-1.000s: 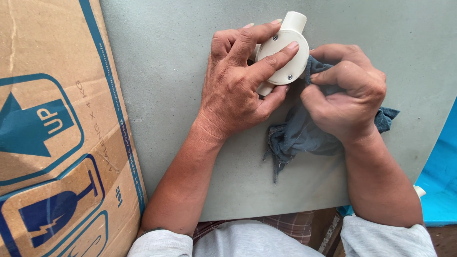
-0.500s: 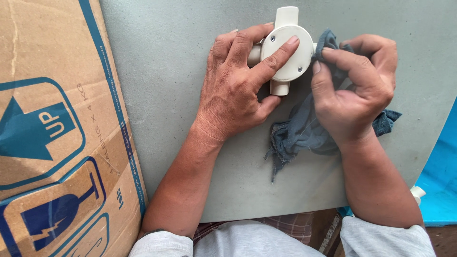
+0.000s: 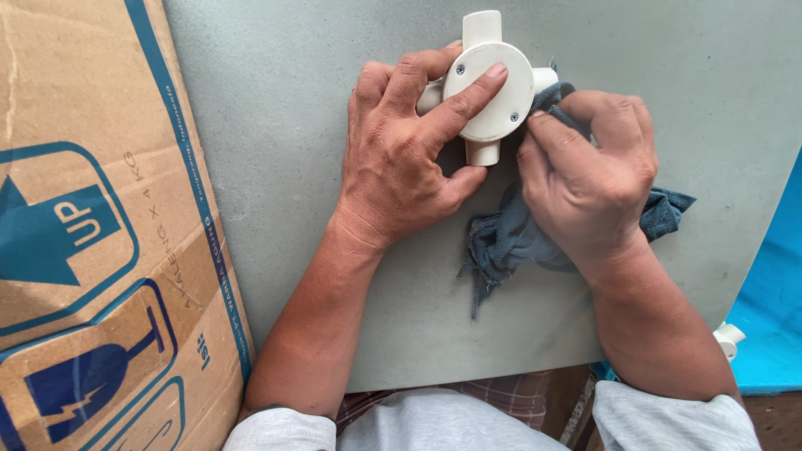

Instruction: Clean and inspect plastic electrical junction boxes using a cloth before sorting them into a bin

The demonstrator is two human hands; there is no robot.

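A cream plastic junction box (image 3: 491,100) with a round screwed lid and several short pipe stubs lies on a grey board (image 3: 284,150). My left hand (image 3: 405,159) pins it down, fingers spread over the lid and thumb under the lower stub. My right hand (image 3: 589,179) grips a dark blue-grey rag (image 3: 510,238) and presses a bunched corner of it against the box's right side. The rest of the rag trails on the board below my right hand.
A large brown cardboard box (image 3: 92,250) with blue handling symbols lies along the board's left edge. A blue surface (image 3: 773,317) lies off the board's right edge, with a small white plastic fitting (image 3: 728,338) beside it. My lap shows below the board.
The rag hand slid up along the box's right side, then came back down against its right stub. The box turned slightly under my left hand, and the view shifted a little left.
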